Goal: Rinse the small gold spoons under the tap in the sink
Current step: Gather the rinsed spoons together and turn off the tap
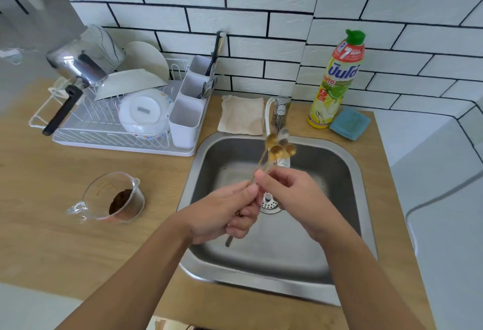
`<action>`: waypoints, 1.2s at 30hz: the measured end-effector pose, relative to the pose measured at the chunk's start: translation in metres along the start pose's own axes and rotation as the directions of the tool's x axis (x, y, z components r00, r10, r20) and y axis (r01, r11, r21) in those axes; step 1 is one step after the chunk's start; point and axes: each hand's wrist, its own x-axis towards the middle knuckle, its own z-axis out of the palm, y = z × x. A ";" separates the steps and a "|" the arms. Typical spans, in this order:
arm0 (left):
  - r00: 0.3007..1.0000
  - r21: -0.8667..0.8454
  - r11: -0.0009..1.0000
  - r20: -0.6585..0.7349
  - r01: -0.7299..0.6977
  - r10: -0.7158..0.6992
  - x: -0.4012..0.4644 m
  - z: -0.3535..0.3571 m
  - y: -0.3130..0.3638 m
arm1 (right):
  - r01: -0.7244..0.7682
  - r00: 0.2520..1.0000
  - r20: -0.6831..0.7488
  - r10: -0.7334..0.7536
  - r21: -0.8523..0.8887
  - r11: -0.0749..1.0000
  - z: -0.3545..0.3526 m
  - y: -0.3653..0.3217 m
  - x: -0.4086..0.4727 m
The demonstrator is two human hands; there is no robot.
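Several small gold spoons (276,147) stand in a bunch over the steel sink (350,173), bowls up and blurred, just in front of the tap (280,112). My left hand (224,214) is closed around the lower ends of their handles. My right hand (290,193) pinches the handles a little higher, thumb and fingers together, directly above the drain (269,203). I cannot tell whether water is running from the tap.
A dish rack (109,136) with a pot, plates and a white cutlery holder stands on the wooden counter at the left. A glass measuring cup (115,199) with brown powder sits nearer. Behind the sink lie a beige cloth (241,115), a dish-soap bottle (335,78) and a blue sponge (350,123).
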 end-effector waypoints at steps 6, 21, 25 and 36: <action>0.980 0.264 0.954 0.099 0.141 -0.172 0.006 0.010 0.012 | 0.003 0.999 0.036 -0.016 0.326 0.945 -0.010 0.008 -0.014; 0.633 -0.015 0.936 -0.741 -0.352 0.226 0.041 0.061 -0.035 | 0.142 0.923 -0.382 0.052 0.463 0.875 0.023 0.053 -0.048; 0.537 0.114 0.904 -0.771 -0.412 0.342 0.040 0.055 -0.024 | 0.175 0.915 -0.403 0.025 0.453 0.874 0.012 0.045 -0.046; 0.272 0.402 0.771 -0.771 -0.493 0.576 0.008 -0.028 0.047 | 0.296 0.919 -0.332 -0.213 0.223 0.929 0.026 -0.047 0.041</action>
